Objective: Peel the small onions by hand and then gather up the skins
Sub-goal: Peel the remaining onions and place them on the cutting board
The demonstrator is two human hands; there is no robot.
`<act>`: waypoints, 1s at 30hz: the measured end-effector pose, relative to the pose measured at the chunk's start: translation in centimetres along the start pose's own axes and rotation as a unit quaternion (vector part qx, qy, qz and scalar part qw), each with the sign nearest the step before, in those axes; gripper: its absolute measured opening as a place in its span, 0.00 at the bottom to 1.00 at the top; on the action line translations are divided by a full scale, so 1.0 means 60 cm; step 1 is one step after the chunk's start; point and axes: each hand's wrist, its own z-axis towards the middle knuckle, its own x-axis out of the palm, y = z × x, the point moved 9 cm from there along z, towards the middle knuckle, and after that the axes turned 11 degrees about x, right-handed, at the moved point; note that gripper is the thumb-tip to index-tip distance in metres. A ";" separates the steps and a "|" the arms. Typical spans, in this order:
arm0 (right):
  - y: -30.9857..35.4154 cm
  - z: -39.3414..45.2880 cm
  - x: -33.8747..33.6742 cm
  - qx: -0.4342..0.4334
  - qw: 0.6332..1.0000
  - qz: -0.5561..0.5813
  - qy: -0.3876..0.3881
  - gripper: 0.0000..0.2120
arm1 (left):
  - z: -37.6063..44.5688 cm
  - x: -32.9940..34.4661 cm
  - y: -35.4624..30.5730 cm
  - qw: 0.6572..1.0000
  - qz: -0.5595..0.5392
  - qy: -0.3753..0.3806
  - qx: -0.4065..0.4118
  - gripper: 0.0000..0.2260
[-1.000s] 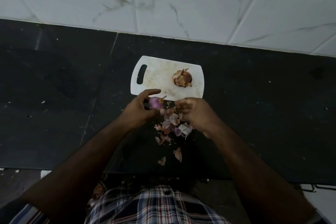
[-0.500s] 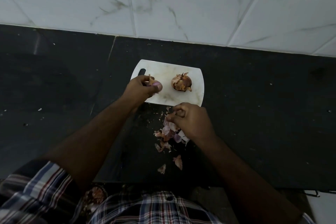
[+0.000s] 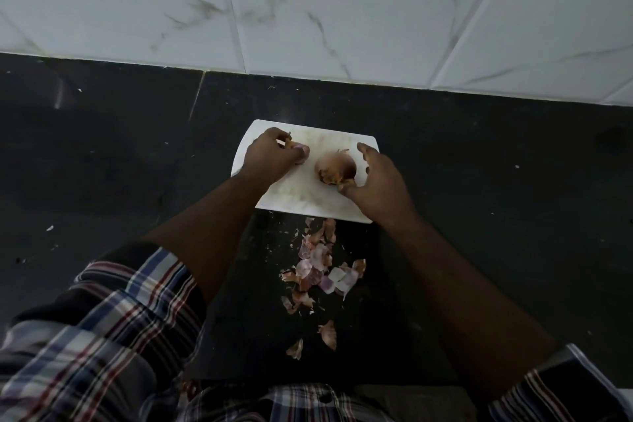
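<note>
A small white cutting board (image 3: 301, 197) lies on the black counter. My left hand (image 3: 272, 156) rests on the board's left part, its fingers curled round a small peeled purple onion (image 3: 301, 149), mostly hidden by them. An unpeeled brown onion (image 3: 335, 168) sits in the middle of the board. My right hand (image 3: 375, 181) curves around its right side, thumb touching its near edge and forefinger stretched past its far side. A loose pile of purple and brown onion skins (image 3: 320, 271) lies on the counter just in front of the board.
The black stone counter (image 3: 496, 199) stretches left and right, dotted with small white flecks. A white marbled tile wall (image 3: 325, 10) rises behind it. Two stray skin pieces (image 3: 327, 334) lie near the counter's front edge, close to my checked shirt.
My left hand carried the peeled onion from above the skins onto the board's left part. My right hand left the skin pile and reached up to the unpeeled onion.
</note>
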 end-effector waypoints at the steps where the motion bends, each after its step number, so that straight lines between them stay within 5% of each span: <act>1: 0.001 0.006 0.007 0.000 1.000 -0.002 0.008 0.44 | 0.004 0.004 0.001 1.000 0.001 0.004 0.001 0.23; 6: 0.014 0.018 0.035 -0.036 0.999 -0.007 0.030 0.42 | 0.010 0.014 0.009 0.998 -0.040 0.035 -0.028 0.30; 13: 0.019 0.012 0.028 -0.056 0.998 0.021 -0.003 0.30 | 0.010 0.018 0.008 0.996 -0.055 0.049 -0.049 0.26; 22: -0.020 -0.034 0.008 -0.007 0.995 0.096 -0.006 0.30 | -0.017 0.002 0.003 0.995 -0.056 0.034 -0.073 0.16; 27: -0.023 -0.062 -0.006 0.011 0.992 0.125 0.002 0.29 | -0.046 -0.049 -0.009 0.993 -0.067 -0.066 -0.066 0.09; 30: -0.017 -0.087 -0.010 0.004 0.991 0.136 0.016 0.30 | -0.100 -0.050 -0.020 0.990 -0.108 -0.025 -0.088 0.15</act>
